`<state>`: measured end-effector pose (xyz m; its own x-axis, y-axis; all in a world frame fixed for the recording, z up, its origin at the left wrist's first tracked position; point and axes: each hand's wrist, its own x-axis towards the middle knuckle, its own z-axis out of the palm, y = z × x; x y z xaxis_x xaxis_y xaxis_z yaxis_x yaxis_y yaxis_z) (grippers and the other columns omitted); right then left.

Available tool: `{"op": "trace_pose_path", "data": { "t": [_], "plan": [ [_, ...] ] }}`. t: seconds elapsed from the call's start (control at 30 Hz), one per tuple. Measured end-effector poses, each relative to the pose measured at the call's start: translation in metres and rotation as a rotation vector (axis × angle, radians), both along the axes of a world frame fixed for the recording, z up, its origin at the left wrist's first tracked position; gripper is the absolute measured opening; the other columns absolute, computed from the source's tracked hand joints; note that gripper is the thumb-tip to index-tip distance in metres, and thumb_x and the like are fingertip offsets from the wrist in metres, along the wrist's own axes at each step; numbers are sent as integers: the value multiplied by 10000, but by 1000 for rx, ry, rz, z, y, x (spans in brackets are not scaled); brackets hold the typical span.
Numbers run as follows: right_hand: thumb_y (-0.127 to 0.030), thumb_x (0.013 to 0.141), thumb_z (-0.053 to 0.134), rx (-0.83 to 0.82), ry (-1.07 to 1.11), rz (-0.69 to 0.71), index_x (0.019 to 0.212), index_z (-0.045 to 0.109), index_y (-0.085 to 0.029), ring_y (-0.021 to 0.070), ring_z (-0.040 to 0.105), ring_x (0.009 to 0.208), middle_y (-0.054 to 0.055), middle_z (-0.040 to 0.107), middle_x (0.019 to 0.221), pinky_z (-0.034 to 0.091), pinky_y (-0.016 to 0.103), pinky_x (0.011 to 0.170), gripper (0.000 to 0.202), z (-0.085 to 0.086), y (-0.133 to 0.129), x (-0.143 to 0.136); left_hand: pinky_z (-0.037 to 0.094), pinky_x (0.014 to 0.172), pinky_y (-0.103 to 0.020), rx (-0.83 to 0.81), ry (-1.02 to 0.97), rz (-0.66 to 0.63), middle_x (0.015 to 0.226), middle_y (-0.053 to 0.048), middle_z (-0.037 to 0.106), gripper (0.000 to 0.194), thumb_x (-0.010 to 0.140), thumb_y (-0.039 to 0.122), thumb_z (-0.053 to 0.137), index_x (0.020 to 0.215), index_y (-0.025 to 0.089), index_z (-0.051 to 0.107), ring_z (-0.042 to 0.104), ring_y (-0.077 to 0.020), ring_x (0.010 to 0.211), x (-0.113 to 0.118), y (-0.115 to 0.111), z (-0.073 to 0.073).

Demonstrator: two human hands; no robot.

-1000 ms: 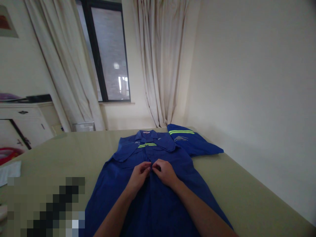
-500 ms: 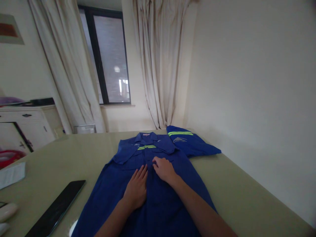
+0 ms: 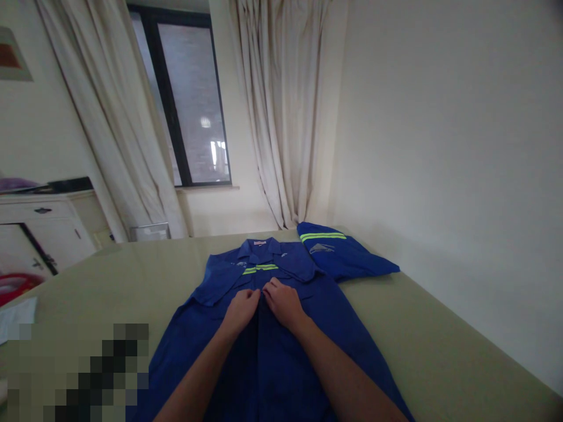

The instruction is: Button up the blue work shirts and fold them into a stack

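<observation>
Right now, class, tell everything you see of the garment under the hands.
The garment is blue cloth, spread on the table with its collar at the far end. A pale label sits inside the collar; lime stripes cross the chest between folded-over side parts. A line runs down the middle; the left hand and right hand touch it there, fingertips close together. Its near end leaves view.

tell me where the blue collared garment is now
In the head view, the blue collared garment lies centrally on the table beneath the left hand and right hand, left of the striped blue cloth.
</observation>
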<state>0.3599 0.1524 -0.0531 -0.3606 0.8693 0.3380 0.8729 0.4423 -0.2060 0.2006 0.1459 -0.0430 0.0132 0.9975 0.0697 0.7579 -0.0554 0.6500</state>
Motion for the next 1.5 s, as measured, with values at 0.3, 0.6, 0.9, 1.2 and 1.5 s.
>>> {"op": "trace_pose_path", "data": {
  "t": [0.3, 0.6, 0.9, 1.2, 1.5],
  "plan": [
    [-295, 1071, 426, 70, -53, 13, 1019, 632, -226, 158, 683, 855, 43, 668, 1062, 441, 235, 646, 223, 2, 2, 1, 481, 835, -368, 255, -110, 136, 1008, -99, 713, 280, 943, 381, 463, 926, 207, 681, 658, -261, 943, 15, 11, -26],
    [-311, 1072, 445, 78, -16, -11, 1015, 649, -227, 161, 686, 846, 30, 677, 1032, 438, 244, 660, 228, 0, 2, 4, 516, 868, -394, 380, -257, -31, 937, -80, 728, 257, 915, 398, 493, 907, 217, 676, 663, -261, 931, 10, 17, -30],
    [-286, 1075, 439, 69, 56, 23, 1073, 630, -236, 163, 670, 920, 38, 657, 1069, 453, 238, 703, 197, 1, 2, 3, 536, 929, -372, 316, -315, -57, 1026, -83, 786, 288, 885, 322, 488, 986, 208, 733, 723, -242, 981, 3, 22, -32],
    [-299, 1085, 415, 71, 74, 54, 1060, 637, -233, 157, 663, 924, 37, 657, 1055, 459, 230, 727, 233, 1, 2, 3, 537, 792, -350, 264, -316, -32, 916, -75, 802, 348, 895, 459, 530, 910, 213, 776, 730, -263, 859, 1, 19, -26],
    [-332, 1061, 487, 51, 182, 44, 1057, 676, -260, 155, 670, 917, 9, 678, 1052, 459, 222, 753, 202, 4, 0, 4, 540, 893, -375, 230, -430, -88, 954, -79, 797, 356, 858, 417, 526, 952, 183, 777, 713, -262, 937, 0, 25, -28]
  ]
}}
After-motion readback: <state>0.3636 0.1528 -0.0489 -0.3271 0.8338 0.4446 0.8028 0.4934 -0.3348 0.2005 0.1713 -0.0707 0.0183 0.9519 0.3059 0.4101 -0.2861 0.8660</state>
